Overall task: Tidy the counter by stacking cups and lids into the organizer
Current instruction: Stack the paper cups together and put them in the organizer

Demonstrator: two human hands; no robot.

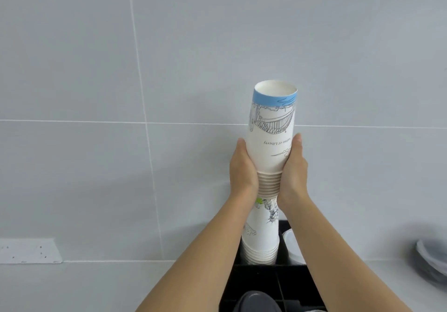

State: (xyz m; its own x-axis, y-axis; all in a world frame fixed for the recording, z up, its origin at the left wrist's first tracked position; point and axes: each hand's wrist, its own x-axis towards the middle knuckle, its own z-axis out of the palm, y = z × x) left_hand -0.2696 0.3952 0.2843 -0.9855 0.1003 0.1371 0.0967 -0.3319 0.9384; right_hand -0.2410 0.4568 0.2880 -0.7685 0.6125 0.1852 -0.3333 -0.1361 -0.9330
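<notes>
Two bare hands, left (pixel 243 170) and right (pixel 294 169). One tall column of nested white printed paper cups (pixel 268 166); single cups too tightly packed to count exactly, with about eight rims at mid-height. One black compartmented plastic organizer (pixel 290 285). One white wall socket plate (pixel 29 250). One stack of translucent lids (pixel 291 246), number unclear.

The setting is a beverage or pantry station, such as an office tea point or café service counter. Indicators: a wall of large pale grey glazed tiles (pixel 217 45) with thin white grout lines; a white multi-socket power outlet plate (pixel 29 250) mounted low on that wall; a pale counter surface (pixel 96 285); a black compartmented plastic organizer (pixel 290 280) holding stacked white printed paper cups (pixel 262 239) and translucent plastic lids (pixel 291 246).
</notes>
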